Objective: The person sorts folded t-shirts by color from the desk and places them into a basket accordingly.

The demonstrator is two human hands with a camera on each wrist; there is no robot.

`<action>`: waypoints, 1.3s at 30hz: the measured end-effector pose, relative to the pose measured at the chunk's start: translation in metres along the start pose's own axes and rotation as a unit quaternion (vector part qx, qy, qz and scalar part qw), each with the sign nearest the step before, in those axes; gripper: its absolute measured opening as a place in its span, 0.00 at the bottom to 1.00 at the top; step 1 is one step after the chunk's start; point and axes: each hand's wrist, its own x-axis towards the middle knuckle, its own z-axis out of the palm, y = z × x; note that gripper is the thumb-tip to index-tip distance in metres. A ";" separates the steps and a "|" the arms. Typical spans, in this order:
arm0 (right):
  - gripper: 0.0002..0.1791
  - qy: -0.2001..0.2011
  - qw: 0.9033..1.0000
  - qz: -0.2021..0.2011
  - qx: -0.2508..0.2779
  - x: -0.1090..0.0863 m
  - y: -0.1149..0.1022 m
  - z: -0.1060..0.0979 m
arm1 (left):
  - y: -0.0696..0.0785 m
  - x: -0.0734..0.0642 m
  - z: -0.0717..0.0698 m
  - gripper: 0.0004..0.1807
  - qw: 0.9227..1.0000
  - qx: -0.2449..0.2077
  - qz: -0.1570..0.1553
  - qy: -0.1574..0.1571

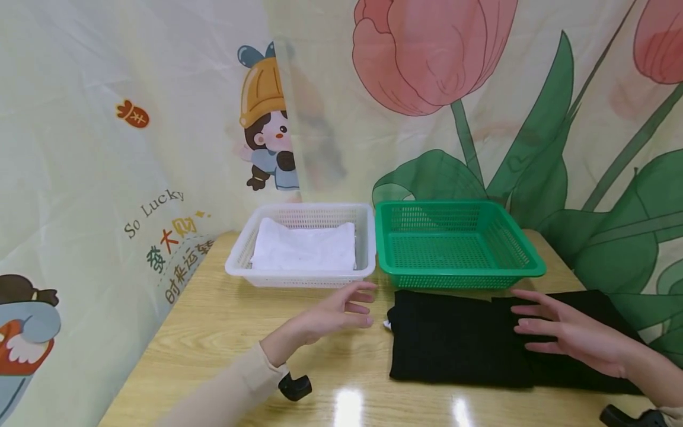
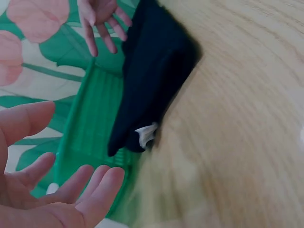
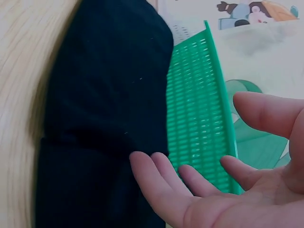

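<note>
A black folded cloth [image 1: 453, 341] lies flat on the table in front of the green basket, its right part reaching under my right hand. At its left end a small white bit [image 2: 146, 134] shows, perhaps a label. My left hand [image 1: 341, 311] hovers left of the cloth with fingers spread and nothing in them. Over the cloth's right half is my right hand [image 1: 565, 329], fingers loosely extended and holding nothing; whether its fingertips touch the fabric I cannot tell. The green basket [image 1: 459, 277] has nothing in it. A folded white cloth [image 1: 304, 246] lies inside the white basket [image 1: 299, 275].
Both baskets stand side by side at the back of the wooden table [image 1: 229, 338]. Behind them hangs a printed curtain [image 1: 331, 107] with tulips and cartoon figures. A black wrist strap piece [image 1: 295, 386] sits under my left wrist.
</note>
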 end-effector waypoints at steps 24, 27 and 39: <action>0.42 -0.038 0.998 0.002 0.058 0.017 0.021 0.011 | -0.021 0.031 0.034 0.40 0.994 -0.088 -0.063 -0.017; 0.42 -0.044 0.997 -0.006 0.063 0.021 0.021 0.017 | -0.021 0.030 0.031 0.40 0.994 -0.089 -0.066 -0.014; 0.43 -0.032 0.999 0.005 -0.006 0.020 0.011 0.032 | -0.025 0.021 0.016 0.42 0.993 -0.096 -0.069 -0.014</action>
